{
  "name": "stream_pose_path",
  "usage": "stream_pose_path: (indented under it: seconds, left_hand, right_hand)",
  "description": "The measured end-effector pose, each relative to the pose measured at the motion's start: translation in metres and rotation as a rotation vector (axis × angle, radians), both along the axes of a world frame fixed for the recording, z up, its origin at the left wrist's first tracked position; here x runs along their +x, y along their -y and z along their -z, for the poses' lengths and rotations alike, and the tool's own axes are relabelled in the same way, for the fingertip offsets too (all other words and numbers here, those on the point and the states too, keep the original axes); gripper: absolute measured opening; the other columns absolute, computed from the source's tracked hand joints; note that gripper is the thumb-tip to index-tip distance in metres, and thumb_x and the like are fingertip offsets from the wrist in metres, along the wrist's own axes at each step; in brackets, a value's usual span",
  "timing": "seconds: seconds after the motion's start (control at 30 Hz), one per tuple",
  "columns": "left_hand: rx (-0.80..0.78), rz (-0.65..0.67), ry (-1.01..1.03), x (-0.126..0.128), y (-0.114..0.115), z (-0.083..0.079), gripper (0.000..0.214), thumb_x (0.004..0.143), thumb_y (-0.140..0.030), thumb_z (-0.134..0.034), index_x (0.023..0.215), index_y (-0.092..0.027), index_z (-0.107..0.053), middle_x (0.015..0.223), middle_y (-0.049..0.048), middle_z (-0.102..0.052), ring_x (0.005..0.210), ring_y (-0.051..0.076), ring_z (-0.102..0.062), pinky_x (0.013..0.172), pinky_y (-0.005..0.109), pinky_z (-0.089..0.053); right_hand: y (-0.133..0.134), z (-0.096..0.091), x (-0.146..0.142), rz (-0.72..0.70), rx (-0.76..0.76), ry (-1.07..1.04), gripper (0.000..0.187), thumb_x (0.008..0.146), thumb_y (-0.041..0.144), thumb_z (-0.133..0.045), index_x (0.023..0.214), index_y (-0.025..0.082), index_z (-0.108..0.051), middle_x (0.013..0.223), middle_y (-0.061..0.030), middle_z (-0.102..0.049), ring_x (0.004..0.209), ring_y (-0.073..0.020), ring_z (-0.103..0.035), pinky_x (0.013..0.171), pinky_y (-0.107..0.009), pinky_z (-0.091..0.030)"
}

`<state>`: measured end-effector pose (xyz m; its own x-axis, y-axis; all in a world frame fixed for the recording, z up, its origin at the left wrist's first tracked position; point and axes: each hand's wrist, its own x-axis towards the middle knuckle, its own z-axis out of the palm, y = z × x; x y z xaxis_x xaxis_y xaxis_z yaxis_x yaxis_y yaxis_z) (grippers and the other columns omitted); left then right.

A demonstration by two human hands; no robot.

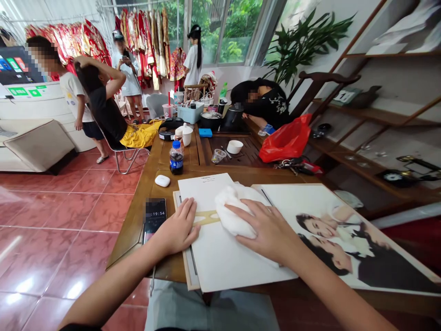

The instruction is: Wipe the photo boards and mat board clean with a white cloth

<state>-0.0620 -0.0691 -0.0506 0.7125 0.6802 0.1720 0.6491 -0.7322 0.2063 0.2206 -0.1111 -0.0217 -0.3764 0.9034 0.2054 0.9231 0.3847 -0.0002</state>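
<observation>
My right hand is curled over a bunched white cloth, pressing it onto a white photo album page. A pale gold band pattern crosses the page beside the cloth. My left hand lies flat along the page's left edge, fingers stretched forward and thumb apart, holding nothing. To the right is a large photo panel with a printed picture of two people; my right forearm covers part of it. More boards show beneath the page at its left edge.
Left of the album lie a phone and a white earbud case. Farther back on the wooden table stand a dark drink bottle, a small white bowl and a red plastic bag. A person leans on the far end.
</observation>
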Motion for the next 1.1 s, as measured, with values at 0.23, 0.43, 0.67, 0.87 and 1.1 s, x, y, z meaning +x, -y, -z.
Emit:
stream_pose_path:
  seconds: [0.23, 0.43, 0.67, 0.87, 1.1]
  left_hand:
    - [0.0, 0.005, -0.005, 0.0, 0.0, 0.001, 0.064, 0.105, -0.039, -0.034, 0.154, 0.002, -0.028, 0.161, 0.029, -0.031, 0.155, 0.038, -0.022, 0.123, 0.054, -0.032]
    - [-0.01, 0.021, 0.008, -0.002, -0.002, 0.002, 0.064, 0.101, -0.042, -0.042, 0.149, 0.0, -0.038, 0.161, 0.0299, -0.03, 0.154, 0.04, -0.023, 0.123, 0.053, -0.033]
    - [0.021, -0.005, -0.015, 0.0, -0.001, 0.004, 0.064, 0.106, -0.041, -0.033, 0.155, 0.0, -0.027, 0.162, 0.0269, -0.031, 0.156, 0.036, -0.022, 0.124, 0.05, -0.03]
    - [0.022, 0.003, -0.012, 0.0, -0.001, 0.003, 0.065, 0.106, -0.042, -0.031, 0.156, 0.0, -0.025, 0.163, 0.0274, -0.029, 0.156, 0.036, -0.019, 0.124, 0.051, -0.029]
    - [-0.002, 0.026, -0.065, -0.002, -0.003, 0.002, 0.068, 0.104, -0.041, -0.033, 0.155, 0.003, -0.022, 0.163, 0.0294, -0.025, 0.156, 0.039, -0.017, 0.125, 0.051, -0.027]
  right_hand:
    - [0.011, -0.002, -0.028, -0.178, -0.028, -0.013, 0.074, 0.082, 0.048, -0.068, 0.151, 0.027, -0.05, 0.141, -0.0201, -0.055, 0.127, -0.0398, -0.049, 0.099, -0.058, -0.039]
    - [0.02, -0.008, -0.056, -0.282, -0.079, -0.025, 0.081, 0.079, 0.05, -0.074, 0.152, 0.029, -0.047, 0.143, -0.0208, -0.054, 0.127, -0.0409, -0.049, 0.1, -0.062, -0.036]
    - [0.033, 0.001, -0.013, -0.13, 0.065, -0.038, 0.072, 0.078, 0.036, -0.071, 0.147, 0.03, -0.053, 0.135, -0.0166, -0.059, 0.123, -0.0359, -0.053, 0.095, -0.053, -0.04]
    - [0.047, 0.009, -0.005, -0.081, 0.139, -0.062, 0.068, 0.079, 0.036, -0.068, 0.145, 0.028, -0.055, 0.133, -0.0158, -0.059, 0.121, -0.0352, -0.053, 0.095, -0.05, -0.039]
    - [0.068, 0.005, -0.055, -0.249, 0.067, -0.115, 0.082, 0.069, 0.045, -0.074, 0.147, 0.031, -0.052, 0.135, -0.0147, -0.058, 0.12, -0.0373, -0.051, 0.1, -0.054, -0.03]
